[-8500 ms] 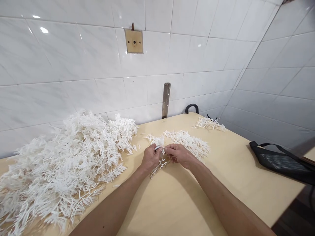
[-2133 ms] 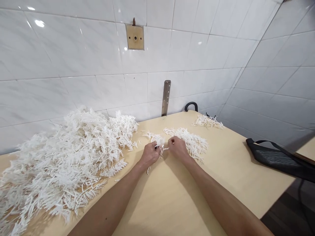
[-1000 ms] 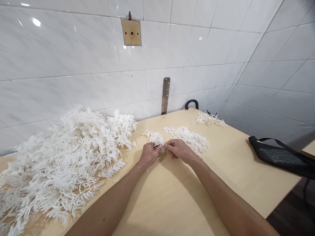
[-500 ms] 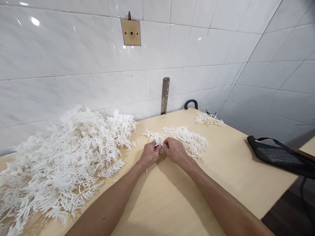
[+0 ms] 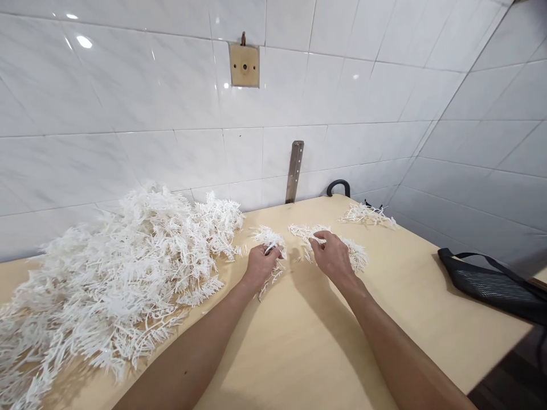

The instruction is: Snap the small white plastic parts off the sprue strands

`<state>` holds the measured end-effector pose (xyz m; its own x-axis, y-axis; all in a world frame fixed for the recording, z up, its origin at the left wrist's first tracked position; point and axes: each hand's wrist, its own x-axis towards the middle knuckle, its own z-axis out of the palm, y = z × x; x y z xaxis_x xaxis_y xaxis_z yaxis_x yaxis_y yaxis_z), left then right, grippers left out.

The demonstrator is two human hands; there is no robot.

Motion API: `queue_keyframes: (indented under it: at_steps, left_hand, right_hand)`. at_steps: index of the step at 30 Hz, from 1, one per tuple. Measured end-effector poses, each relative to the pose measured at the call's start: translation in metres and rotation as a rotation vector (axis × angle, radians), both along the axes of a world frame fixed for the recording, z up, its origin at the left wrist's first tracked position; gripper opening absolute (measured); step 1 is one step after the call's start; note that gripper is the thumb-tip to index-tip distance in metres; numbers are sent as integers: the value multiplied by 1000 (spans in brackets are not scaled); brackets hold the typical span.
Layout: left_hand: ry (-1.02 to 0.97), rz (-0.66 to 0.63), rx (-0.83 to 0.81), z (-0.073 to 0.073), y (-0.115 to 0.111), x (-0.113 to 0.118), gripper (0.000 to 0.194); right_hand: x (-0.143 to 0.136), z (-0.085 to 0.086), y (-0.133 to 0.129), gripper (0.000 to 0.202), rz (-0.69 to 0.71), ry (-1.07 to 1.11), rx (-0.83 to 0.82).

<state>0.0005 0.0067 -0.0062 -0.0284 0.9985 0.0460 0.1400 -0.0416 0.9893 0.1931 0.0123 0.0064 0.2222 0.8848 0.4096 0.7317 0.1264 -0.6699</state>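
My left hand (image 5: 261, 265) is closed around a white artificial foliage sprig (image 5: 268, 236), whose feathery tips stick out above and below the fingers. A small dark bit shows by the fingers, too small to name. My right hand (image 5: 332, 254) hovers at the near edge of a small pile of white sprigs (image 5: 355, 254), thumb and forefinger slightly apart with nothing clearly between them. Left of both hands, a big heap of the same white sprigs (image 5: 123, 273) spreads along the table.
The pale wooden table (image 5: 410, 296) stands against a white tiled wall. Another few sprigs (image 5: 367, 214) lie at the back right, near a black curved handle (image 5: 338, 187). A black mesh bag (image 5: 482, 279) rests at the right edge. A metal bracket (image 5: 294, 171) rises at the back.
My right hand has parted from my left and moved right to the small pile. The left hand keeps its sprig, now more visible. The view has shifted slightly.
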Motion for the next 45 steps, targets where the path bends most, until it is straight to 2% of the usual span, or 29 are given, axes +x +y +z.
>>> queue_keyframes:
  at_steps: [5,7,12,16,22,28,31,38,42,45]
  left_hand:
    - [-48,12,3,-2,3,-1,23]
    - [-52,16,6,-3,4,0,23]
    - [3,3,54,-4,4,2,27]
    - [90,9,100,-7,3,2,25]
    - [147,-25,148,-12,5,1,27]
    - [132,-18,148,-10,5,1,28]
    - [142,1,129,-8,4,1,30]
    - [182,33,108,-6,3,2,33]
    - [244,7,114,-5,1,2,35]
    - [286,-39,123,-3,0,2,35]
  right_hand:
    - [-23,6,-15,29,346,29,-139]
    - [-33,6,-20,28,382,-7,-184]
    - [-42,3,-23,19,337,-56,-220]
    - [-41,2,-20,18,293,45,-259]
    - [-37,1,-18,14,339,69,-280]
    - [-39,-2,-17,13,313,375,-404]
    - [-42,-6,-17,15,303,477,-385]
    - [-49,-16,-16,11,279,405,-262]
    - [-47,-16,-15,9,278,429,-302]
    - [-42,-11,-16,12,320,352,-369]
